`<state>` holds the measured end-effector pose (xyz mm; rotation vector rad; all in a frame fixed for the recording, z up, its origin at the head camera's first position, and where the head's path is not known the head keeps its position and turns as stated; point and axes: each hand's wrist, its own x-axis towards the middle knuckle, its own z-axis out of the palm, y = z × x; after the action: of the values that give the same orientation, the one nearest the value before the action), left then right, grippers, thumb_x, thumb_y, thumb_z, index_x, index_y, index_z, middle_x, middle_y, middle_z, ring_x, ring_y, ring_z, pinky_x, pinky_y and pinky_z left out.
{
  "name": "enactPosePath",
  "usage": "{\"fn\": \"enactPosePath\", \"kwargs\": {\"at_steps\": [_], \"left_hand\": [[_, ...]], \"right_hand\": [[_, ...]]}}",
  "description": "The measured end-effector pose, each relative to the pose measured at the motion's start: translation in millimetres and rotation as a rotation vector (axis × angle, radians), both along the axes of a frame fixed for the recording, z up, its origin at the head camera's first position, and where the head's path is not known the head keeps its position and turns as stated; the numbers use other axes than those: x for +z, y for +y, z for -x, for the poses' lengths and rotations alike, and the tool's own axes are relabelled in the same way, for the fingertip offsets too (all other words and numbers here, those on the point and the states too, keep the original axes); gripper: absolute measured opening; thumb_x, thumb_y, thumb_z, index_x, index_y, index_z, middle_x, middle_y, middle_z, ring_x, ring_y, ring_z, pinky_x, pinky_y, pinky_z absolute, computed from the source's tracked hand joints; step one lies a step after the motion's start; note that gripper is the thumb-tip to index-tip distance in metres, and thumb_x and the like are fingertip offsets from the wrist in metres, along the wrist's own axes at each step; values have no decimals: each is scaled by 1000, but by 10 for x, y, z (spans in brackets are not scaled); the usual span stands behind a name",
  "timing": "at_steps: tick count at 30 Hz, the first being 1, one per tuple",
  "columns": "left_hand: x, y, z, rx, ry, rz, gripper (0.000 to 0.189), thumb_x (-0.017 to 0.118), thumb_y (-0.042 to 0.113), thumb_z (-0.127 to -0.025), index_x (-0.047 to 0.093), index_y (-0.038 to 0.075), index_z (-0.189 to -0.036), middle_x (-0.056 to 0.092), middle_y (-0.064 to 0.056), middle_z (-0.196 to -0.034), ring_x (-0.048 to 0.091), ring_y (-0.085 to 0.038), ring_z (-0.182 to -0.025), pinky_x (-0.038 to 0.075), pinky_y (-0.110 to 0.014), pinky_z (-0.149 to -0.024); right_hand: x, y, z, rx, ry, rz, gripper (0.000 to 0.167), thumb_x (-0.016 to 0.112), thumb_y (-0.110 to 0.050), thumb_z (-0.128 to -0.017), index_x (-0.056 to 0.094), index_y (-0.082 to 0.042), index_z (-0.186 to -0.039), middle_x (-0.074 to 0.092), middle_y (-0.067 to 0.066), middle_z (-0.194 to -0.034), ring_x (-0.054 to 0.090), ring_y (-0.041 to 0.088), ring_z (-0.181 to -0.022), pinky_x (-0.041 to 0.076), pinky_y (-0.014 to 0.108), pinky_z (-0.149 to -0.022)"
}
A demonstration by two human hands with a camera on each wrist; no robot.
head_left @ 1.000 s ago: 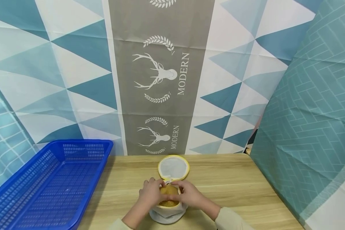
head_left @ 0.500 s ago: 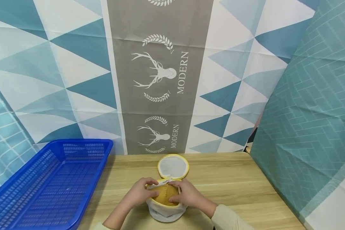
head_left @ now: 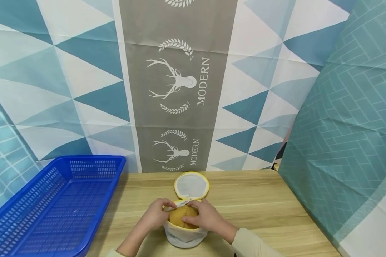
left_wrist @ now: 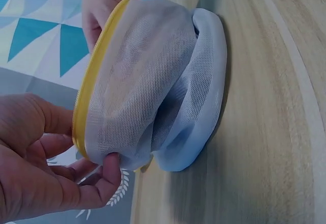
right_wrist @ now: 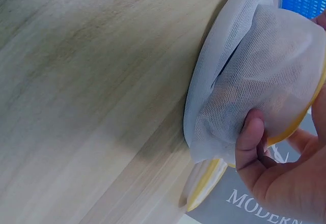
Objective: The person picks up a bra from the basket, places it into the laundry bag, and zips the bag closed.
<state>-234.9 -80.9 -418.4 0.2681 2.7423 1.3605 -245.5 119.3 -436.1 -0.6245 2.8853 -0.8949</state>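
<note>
A white mesh laundry bag [head_left: 184, 240] with a yellow zipper rim stands on the table. Its round lid [head_left: 192, 185] lies folded back behind it. Inside the bag sits a mustard-coloured fabric item [head_left: 179, 216] with a rounded top and a seam; its kind is unclear. My left hand [head_left: 157, 215] grips the left rim, and the left wrist view has its fingers curled against the mesh [left_wrist: 137, 81]. At the right rim, my right hand [head_left: 209, 217] holds the bag, its thumb over the mustard item. Curled fingers press the outside mesh in the right wrist view.
A blue plastic basket [head_left: 80, 214] with slotted walls stands at the left. The wooden table [head_left: 254, 207] extends to the right of the bag. Patterned cloth [head_left: 177, 107] hangs behind the table, and teal cloth [head_left: 344, 132] hangs along the right side.
My left hand has moved left, off the middle of the mustard item to the bag's rim. The bag's mouth is spread wider, showing more of the item. My right thumb has shifted slightly.
</note>
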Motion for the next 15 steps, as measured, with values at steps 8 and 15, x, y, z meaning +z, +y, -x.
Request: {"fn": "enactPosePath", "kwargs": {"at_steps": [8, 15], "left_hand": [[51, -16, 27, 16, -65, -86, 35, 45, -13, -71, 68, 2, -93, 60, -19, -108, 44, -19, -66, 36, -26, -53], [110, 16, 78, 23, -67, -122, 34, 43, -13, -71, 68, 0, -90, 61, -14, -89, 30, -10, -49, 28, -20, -45]], "right_hand": [[-40, -8, 27, -4, 93, -63, 43, 76, -43, -74, 65, -20, -109, 63, 1, -94, 50, 9, -82, 42, 23, -64], [-36, -21, 2, -12, 136, -120, 45, 78, -36, -74, 64, -15, -111, 56, 3, -89, 48, 8, -72, 41, 22, -58]]}}
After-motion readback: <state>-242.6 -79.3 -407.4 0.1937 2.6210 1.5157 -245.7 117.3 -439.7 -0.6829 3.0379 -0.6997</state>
